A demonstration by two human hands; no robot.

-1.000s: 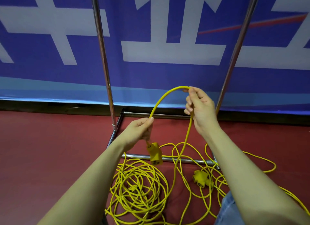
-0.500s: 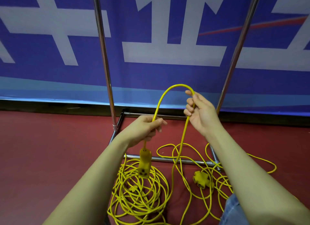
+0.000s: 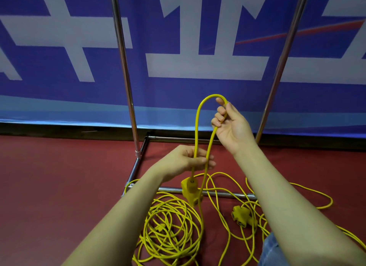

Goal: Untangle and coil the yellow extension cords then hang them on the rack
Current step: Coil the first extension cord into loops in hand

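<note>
The chrome metal tube rack (image 3: 126, 91) stands on the red carpet floor (image 3: 59, 186), before the blue and white printed banner (image 3: 198, 67). The loose pile of yellow extension cord (image 3: 168, 232) lies left of the yellow plastic socket block (image 3: 242, 216), both before the rack's front base bar.

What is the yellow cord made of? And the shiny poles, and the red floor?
The yellow cord looks like smooth plastic or rubber: it bends into a soft loop and has a light sheen. The shiny poles look like polished metal, probably steel or chrome, since they mirror the light. The red floor looks dull and a bit fuzzy, maybe carpet, but that is hard to tell.
</note>
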